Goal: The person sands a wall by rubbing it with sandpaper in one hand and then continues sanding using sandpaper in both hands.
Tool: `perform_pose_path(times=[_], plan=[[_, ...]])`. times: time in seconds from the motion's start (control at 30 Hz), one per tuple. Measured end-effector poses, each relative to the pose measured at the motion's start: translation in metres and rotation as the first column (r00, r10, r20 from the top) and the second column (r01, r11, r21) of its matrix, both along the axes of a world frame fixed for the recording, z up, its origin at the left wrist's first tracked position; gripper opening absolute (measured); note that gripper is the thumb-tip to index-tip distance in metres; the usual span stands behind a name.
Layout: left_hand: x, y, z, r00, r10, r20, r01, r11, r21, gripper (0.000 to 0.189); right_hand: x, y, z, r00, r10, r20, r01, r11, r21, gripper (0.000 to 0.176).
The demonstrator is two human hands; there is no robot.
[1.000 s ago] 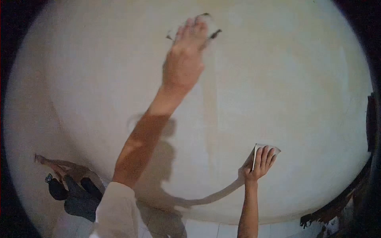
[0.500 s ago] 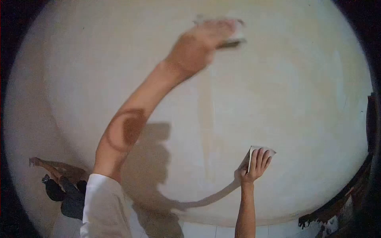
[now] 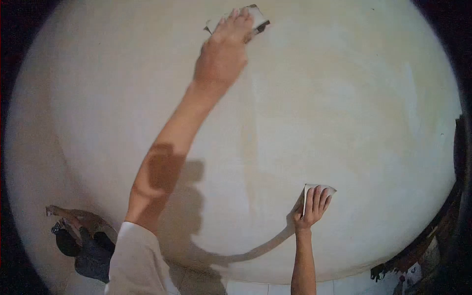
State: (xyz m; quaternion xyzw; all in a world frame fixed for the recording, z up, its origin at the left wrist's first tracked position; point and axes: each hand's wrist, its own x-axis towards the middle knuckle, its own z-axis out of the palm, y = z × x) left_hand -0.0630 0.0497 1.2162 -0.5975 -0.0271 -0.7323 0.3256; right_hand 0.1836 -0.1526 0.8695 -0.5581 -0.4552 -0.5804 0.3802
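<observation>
My left hand [image 3: 223, 46], on the raised arm with the white sleeve, presses a light sheet with dark edges [image 3: 259, 18] against the pale wall [image 3: 319, 108] near the top of the view. Lower down at the right, my right hand [image 3: 313, 209] holds a folded whitish sheet [image 3: 309, 191] flat on the wall, its fingers lying over it. The undersides of both sheets are hidden. Yellowish patches and a vertical streak mark the wall between my hands.
At the lower left a co-worker [image 3: 91, 248] in dark clothes reaches toward the side wall. White floor tiles [image 3: 246, 287] show along the bottom. Dark, stained items [image 3: 408, 275] lie at the lower right. My shadow falls on the wall.
My left hand has moved left and slightly up with its sheet. My right hand sits slightly further left in view. The co-worker's raised hand has shifted a little right and down.
</observation>
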Motion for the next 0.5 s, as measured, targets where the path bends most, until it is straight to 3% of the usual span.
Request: perform_pose_path(times=[0.2, 0.23, 0.3, 0.33, 0.4, 0.5], plan=[[0.020, -0.028, -0.017, 0.960, -0.077, -0.269, 0.100, 0.992, 0.074, 0.040, -0.005, 0.001, 0.005, 0.999, 0.015, 0.035, -0.016, 1.000, 0.021, 0.049], [0.014, -0.026, -0.011, 0.962, -0.075, -0.263, 0.098, 0.992, 0.074, 0.040, -0.007, 0.000, 0.006, 0.999, 0.006, 0.038, -0.007, 1.000, 0.021, 0.048], [0.003, -0.019, 0.005, 0.983, -0.115, -0.147, 0.098, 0.988, -0.119, 0.045, -0.007, -0.001, 0.006, 0.999, -0.027, 0.025, 0.026, 1.000, 0.007, 0.045], [0.007, -0.018, 0.007, 0.982, -0.115, -0.151, 0.098, 0.988, -0.117, 0.045, -0.007, -0.001, 0.006, 0.999, -0.028, 0.020, 0.027, 1.000, 0.009, 0.045], [0.020, -0.019, 0.006, 1.000, -0.005, 0.010, 0.005, 0.999, -0.044, 0.039, -0.010, -0.001, 0.008, 0.999, 0.009, 0.037, -0.010, 1.000, 0.027, 0.044], [0.032, -0.024, -0.008, 0.992, -0.025, -0.127, 0.030, 0.999, 0.043, 0.038, -0.007, 0.001, 0.004, 0.998, -0.057, 0.015, 0.056, 0.998, 0.012, 0.044]])
